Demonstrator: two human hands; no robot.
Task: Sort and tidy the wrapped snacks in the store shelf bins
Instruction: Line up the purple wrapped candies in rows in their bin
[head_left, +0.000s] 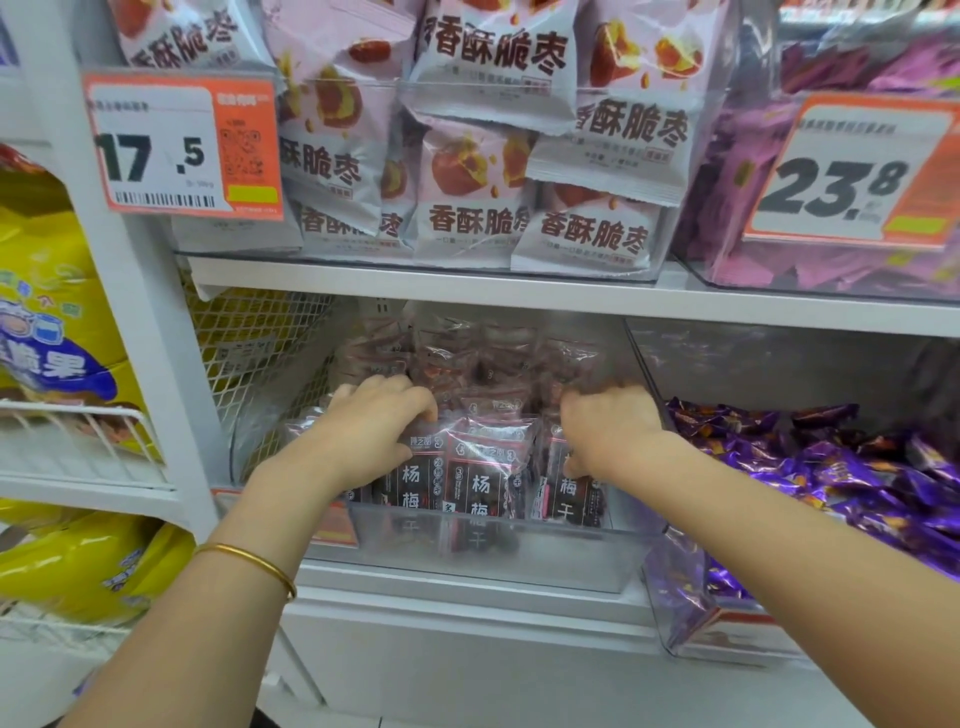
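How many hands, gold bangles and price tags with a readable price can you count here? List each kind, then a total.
Hands: 2 (left hand, right hand, both gripping dark packets)
Gold bangles: 1
Readable price tags: 2 (17.5 tag, 23.8 tag)
Total: 5

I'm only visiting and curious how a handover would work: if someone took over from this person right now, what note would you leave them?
Left hand: grips the left end of the front row of dark plum packets.
Right hand: grips the right end of that row; slightly blurred.
The packets sit in the clear bin.
Done: front row stands upright, labels facing out.
Left: the packets behind look jumbled and need straightening.
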